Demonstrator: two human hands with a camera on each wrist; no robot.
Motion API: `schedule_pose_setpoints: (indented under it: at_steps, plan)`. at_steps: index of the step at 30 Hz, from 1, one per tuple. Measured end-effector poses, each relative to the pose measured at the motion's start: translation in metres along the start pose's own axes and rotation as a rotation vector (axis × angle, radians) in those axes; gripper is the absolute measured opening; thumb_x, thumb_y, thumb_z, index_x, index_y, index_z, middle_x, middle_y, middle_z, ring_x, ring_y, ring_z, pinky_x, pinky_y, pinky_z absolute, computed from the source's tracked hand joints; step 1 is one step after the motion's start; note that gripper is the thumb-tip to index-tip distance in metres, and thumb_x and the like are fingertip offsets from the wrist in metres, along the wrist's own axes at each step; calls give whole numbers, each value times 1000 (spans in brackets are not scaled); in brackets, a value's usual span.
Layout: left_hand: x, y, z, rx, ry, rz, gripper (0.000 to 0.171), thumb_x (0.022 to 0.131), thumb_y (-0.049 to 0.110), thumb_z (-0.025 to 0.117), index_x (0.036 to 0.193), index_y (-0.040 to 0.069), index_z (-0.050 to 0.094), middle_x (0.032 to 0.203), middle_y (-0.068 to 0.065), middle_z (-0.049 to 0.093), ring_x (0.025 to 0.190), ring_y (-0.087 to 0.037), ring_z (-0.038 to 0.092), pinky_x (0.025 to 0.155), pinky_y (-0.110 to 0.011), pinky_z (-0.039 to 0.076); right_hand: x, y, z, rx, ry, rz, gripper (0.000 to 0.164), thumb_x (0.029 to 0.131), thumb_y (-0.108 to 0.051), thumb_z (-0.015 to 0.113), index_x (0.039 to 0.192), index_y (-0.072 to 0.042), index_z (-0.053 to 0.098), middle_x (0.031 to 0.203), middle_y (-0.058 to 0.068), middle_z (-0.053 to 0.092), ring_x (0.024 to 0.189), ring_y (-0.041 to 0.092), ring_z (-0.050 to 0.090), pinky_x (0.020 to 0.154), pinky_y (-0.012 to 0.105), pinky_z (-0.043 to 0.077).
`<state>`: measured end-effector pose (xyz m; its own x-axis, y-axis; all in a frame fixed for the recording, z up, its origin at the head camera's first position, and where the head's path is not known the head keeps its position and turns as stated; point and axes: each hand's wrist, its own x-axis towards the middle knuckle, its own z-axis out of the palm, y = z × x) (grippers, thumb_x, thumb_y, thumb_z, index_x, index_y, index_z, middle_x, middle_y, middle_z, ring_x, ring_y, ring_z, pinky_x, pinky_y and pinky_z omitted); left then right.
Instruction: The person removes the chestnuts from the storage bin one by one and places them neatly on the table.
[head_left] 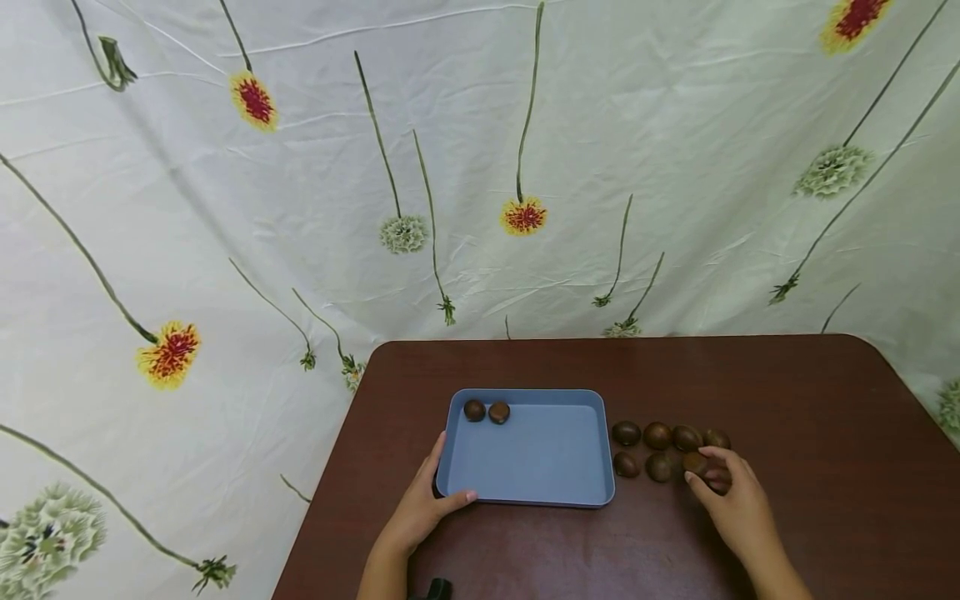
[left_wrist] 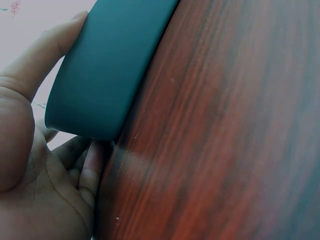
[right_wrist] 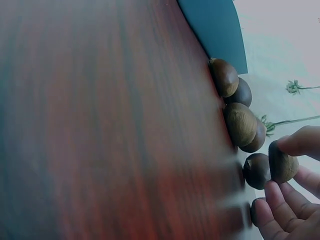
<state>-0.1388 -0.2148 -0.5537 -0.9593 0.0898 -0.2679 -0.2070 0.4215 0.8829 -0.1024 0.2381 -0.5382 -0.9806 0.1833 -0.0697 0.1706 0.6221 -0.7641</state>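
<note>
A shallow blue tray (head_left: 528, 454) lies on the table with two chestnuts (head_left: 498, 412) in its far left corner. My left hand (head_left: 417, 508) holds the tray's near left corner, thumb at the near rim and fingers along the left side; in the left wrist view the thumb lies against the tray's wall (left_wrist: 110, 70). Right of the tray, my right hand (head_left: 738, 504) pinches a chestnut (right_wrist: 283, 162) between thumb and fingers. Several more chestnuts (head_left: 657, 435) stand in two rough rows between that hand and the tray, partly hidden behind one another in the right wrist view.
The dark reddish-brown table (head_left: 540, 550) has rounded far corners. Behind it hangs a pale cloth (head_left: 337, 167) printed with flowers and stems. A small black object (head_left: 439, 589) shows at the bottom edge, near the left forearm.
</note>
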Motion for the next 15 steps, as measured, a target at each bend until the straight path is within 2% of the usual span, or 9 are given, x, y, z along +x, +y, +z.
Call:
schedule_pose_setpoints:
  at_steps: [5,15]
  plan:
    - [0,0,0,-1,-4,1,113,79,35,88,163,36,12,169,-14,16,152,-42,24,112,-70,26,1,2,-2,-14,-46,24,55,98,-27,68,141,-1,46,133,29,49,114,43,60,87,45,56]
    - [-2,2,0,11,-4,-9,114,79,36,88,163,36,12,170,-13,14,153,-43,20,112,-71,24,6,7,-4,-53,-145,35,56,98,-28,67,143,-2,45,138,31,47,117,44,58,88,48,56]
